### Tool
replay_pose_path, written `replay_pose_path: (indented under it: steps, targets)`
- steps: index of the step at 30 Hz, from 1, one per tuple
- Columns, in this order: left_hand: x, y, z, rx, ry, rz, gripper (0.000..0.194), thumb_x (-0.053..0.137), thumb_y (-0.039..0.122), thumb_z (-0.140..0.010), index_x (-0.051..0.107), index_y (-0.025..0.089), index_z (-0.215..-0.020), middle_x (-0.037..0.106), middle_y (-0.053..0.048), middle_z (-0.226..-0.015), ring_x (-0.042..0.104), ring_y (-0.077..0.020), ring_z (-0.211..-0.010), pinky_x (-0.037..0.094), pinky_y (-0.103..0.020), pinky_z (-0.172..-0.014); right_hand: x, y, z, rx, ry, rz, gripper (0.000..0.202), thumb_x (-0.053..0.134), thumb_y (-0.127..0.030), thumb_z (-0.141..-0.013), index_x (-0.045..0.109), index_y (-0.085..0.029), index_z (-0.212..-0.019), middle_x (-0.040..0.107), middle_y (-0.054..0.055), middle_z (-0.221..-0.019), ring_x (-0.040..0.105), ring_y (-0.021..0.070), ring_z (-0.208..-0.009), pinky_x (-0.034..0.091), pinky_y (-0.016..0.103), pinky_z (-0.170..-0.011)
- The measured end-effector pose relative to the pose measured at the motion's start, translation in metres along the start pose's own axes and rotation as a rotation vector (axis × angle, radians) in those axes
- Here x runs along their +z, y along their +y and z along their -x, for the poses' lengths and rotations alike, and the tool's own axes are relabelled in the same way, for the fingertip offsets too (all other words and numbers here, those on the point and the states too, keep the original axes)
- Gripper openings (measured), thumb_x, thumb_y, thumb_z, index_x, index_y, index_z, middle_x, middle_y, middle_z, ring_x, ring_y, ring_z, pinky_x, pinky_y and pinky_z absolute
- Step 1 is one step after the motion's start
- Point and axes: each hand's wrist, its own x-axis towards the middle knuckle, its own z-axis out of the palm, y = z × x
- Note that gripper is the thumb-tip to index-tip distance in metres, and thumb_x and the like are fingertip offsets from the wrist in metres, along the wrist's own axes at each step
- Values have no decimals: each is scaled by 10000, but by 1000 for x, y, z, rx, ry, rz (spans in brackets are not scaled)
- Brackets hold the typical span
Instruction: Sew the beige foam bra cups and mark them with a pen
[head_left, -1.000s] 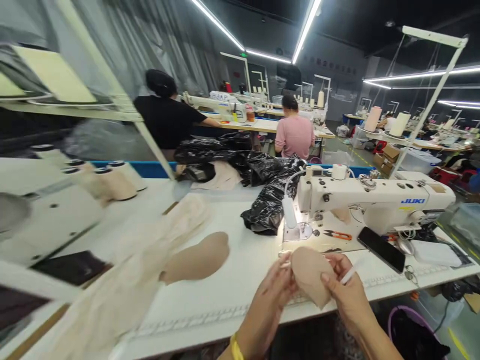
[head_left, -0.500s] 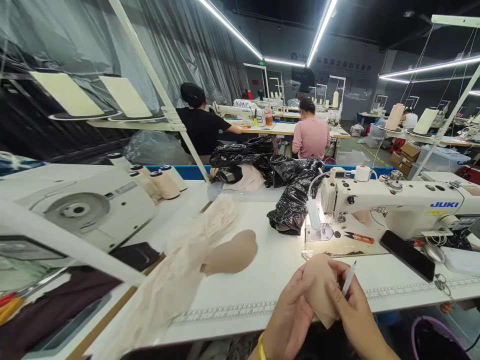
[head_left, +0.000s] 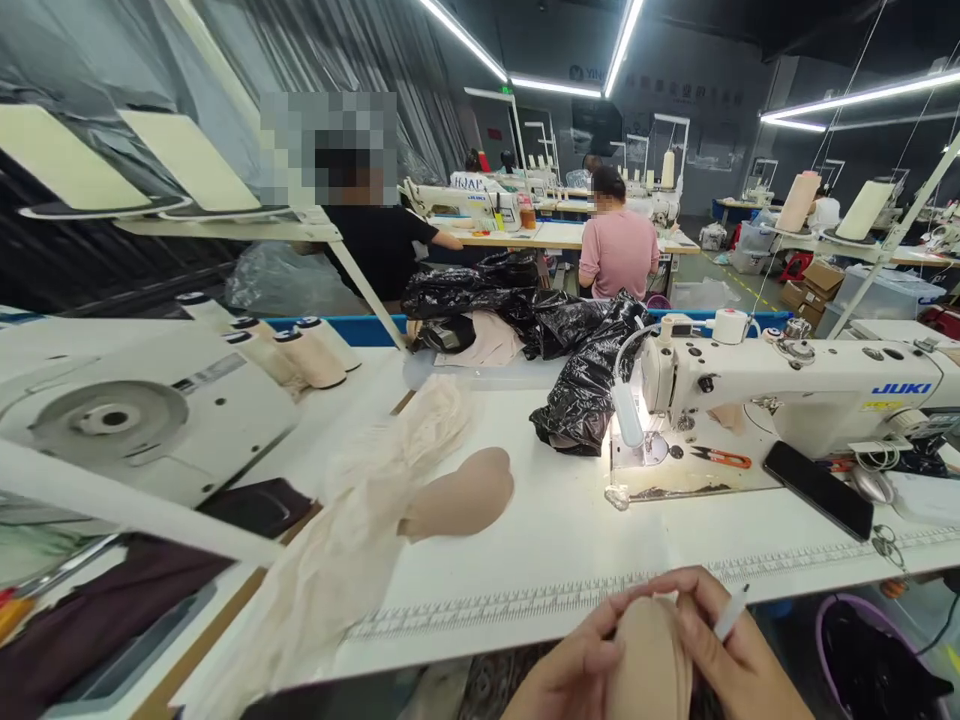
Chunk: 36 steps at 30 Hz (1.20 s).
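Observation:
Beige curved fabric pieces (head_left: pixel 646 660), layered together, are held between both hands at the table's front edge. My left hand (head_left: pixel 574 660) grips their left side with fingers closed. On their right side, my right hand (head_left: pixel 720 640) pinches the layers, and a white pen (head_left: pixel 731 612) also sticks out between its fingers. The lower ends of the pieces run out of the frame. Another beige cut piece (head_left: pixel 461 495) lies flat on the white table (head_left: pixel 547 560), beside a sheer cream fabric (head_left: pixel 352 540).
A lit sewing machine (head_left: pixel 780 375) stands at the right, with orange-handled snips (head_left: pixel 721 457) and a black phone (head_left: pixel 817 488) near it. Black plastic bags (head_left: pixel 577 390) lie behind. Thread cones (head_left: pixel 311 358) stand at the left. Two people (head_left: pixel 619 250) sit farther back.
Both hands have moved lower and closer to the body with the beige pieces, which now show as several layers on edge. The head view has shifted slightly.

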Motion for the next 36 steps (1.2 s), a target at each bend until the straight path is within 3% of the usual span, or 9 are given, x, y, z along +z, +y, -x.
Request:
replay_pose_path:
  steps: [4, 8, 12, 15, 20, 24, 28, 32, 36]
  targets:
    - [5, -11, 15, -107, 16, 48, 476, 627, 192, -849, 678, 159, -1321, 679, -147, -1302, 636, -307, -1209, 459, -367, -1028, -3, 0, 19, 25, -142, 13, 449, 522, -677, -974, 667, -330, -1218, 680, 54, -1151, 609, 265, -1052, 459, 383, -962]
    - [8, -13, 22, -99, 32, 61, 480, 610, 155, -880, 658, 161, -1358, 699, -142, -1241, 683, -268, -1074, 502, -351, -951, -9, 13, 32, 89, -55, -4, 566, 506, -714, -960, 590, -354, -1388, 663, 74, -1175, 597, 294, -1126, 461, 424, -992]
    - [-3, -18, 22, -81, 59, 72, 455, 644, 174, -894, 664, 171, -1348, 680, -139, -1296, 658, -277, -1152, 495, -365, -998, -13, 15, 36, 112, -33, 42, 569, 476, -692, -986, 601, -364, -1434, 604, 80, -1352, 474, 317, -1335, 316, 476, -1165]
    - [-13, -21, 20, -29, 104, 58, 471, 693, 186, -876, 662, 188, -1346, 667, -146, -1337, 648, -290, -1188, 489, -384, -1022, -17, 11, 30, 143, 91, -51, 576, 414, -680, -1016, 633, -320, -1409, 628, 75, -1084, 583, 245, -1011, 486, 398, -914]
    - [-10, -10, 18, 103, 180, -12, 564, 765, 223, -848, 628, 218, -1395, 662, -140, -1345, 628, -312, -1235, 499, -387, -1027, -19, 16, 18, 74, 191, -275, 515, 575, -552, -1011, 485, -361, -1481, 583, -1, -828, 548, 161, -700, 409, 264, -560]
    - [0, 5, 17, 148, 231, -98, 629, 798, 242, -847, 593, 229, -1442, 619, -150, -1416, 604, -333, -1273, 504, -400, -1038, -21, 16, 11, -61, 119, -413, 248, 578, -472, -1021, 680, -293, -1159, 674, 51, -906, 597, 180, -729, 441, 299, -599]
    - [0, 15, 13, 207, 243, -133, 628, 823, 238, -827, 617, 225, -1421, 636, -159, -1401, 618, -350, -1262, 514, -417, -1042, -32, 7, 0, -87, 142, -479, 378, 684, -533, -930, 696, -248, -1179, 724, 142, -1119, 629, 277, -962, 470, 381, -743]
    - [-6, 21, 9, 273, 286, -137, 614, 829, 212, -823, 631, 238, -1403, 690, -135, -1329, 638, -324, -1254, 465, -417, -1126, -40, 3, -18, -115, 325, -330, 360, 755, -564, -877, 664, -242, -1008, 620, 3, -665, 496, 175, -650, 384, 315, -656]
    - [-7, 25, 7, 292, 339, -152, 512, 834, 195, -822, 696, 234, -1314, 717, -117, -1278, 648, -309, -1239, 461, -414, -1135, -38, -3, -35, -100, 472, -358, 404, 685, -620, -912, 643, -219, -908, 514, -37, -556, 383, 141, -559, 313, 290, -585]
